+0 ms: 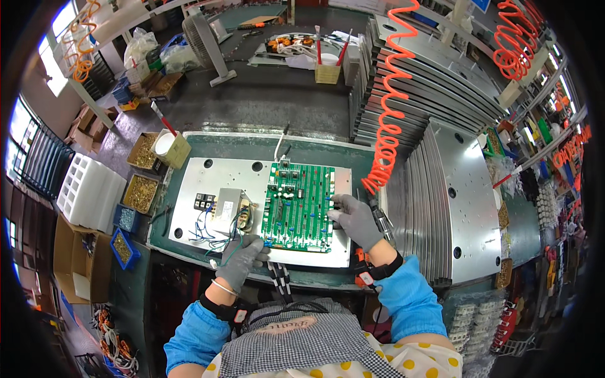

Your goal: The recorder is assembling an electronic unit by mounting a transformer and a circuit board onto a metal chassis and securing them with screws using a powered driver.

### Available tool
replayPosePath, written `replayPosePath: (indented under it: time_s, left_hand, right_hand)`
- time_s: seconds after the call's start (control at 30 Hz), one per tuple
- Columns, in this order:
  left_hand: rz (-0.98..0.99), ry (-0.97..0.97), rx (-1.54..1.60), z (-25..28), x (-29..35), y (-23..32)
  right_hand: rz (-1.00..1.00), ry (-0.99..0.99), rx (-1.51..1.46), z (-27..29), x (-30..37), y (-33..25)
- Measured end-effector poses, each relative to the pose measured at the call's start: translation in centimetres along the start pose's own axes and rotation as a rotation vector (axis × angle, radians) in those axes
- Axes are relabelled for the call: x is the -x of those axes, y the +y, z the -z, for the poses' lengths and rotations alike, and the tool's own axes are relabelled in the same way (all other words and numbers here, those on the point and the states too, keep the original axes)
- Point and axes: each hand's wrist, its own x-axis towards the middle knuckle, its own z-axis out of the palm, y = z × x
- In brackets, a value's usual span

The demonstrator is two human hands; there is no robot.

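A green circuit board (296, 217) full of small components lies over a silver metal plate (192, 179) on the bench in front of me. My right hand (357, 220), in a grey glove, grips the board's right edge with bent fingers. At its near left corner my left hand (244, 259), gloved alike, has its fingers closed on the edge; the fingertips are partly hidden. A transformer (228, 209) with dark green and blue wires (205, 230) sits on the plate, left of the board. Some wires run down beside my left hand. A black terminal block (203, 201) is left of the transformer.
An orange coiled air hose (389, 142) hangs at the right, above a power screwdriver (380, 217). Stacked metal plates (454, 201) stand farther right. Bins of screws (140, 192), a blue tray (125, 247) and a box with a brush (173, 148) line the left side.
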Motion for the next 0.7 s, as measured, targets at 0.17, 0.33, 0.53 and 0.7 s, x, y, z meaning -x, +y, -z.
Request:
replayPosePath:
  time_s: [0.17, 0.33, 0.53, 0.7]
  left_hand:
    - [-0.024, 0.003, -0.024, -0.2, -0.3, 0.2]
    - [-0.014, -0.059, -0.065, 0.8, -0.6, 0.6]
    - [-0.105, -0.304, -0.003, 4.4, 2.0, 0.2]
    - [0.010, -0.332, -0.155, 8.5, 4.4, -0.1]
  right_hand:
    - [0.141, 0.094, 0.422, 2.1, 0.6, -2.3]
    - [0.311, 0.089, 0.988, 7.5, 1.7, -1.5]
    - [0.606, -0.431, 1.415, 7.2, 2.4, 5.8]
    - [0.499, -0.622, 1.715, 8.1, 3.0, 10.1]
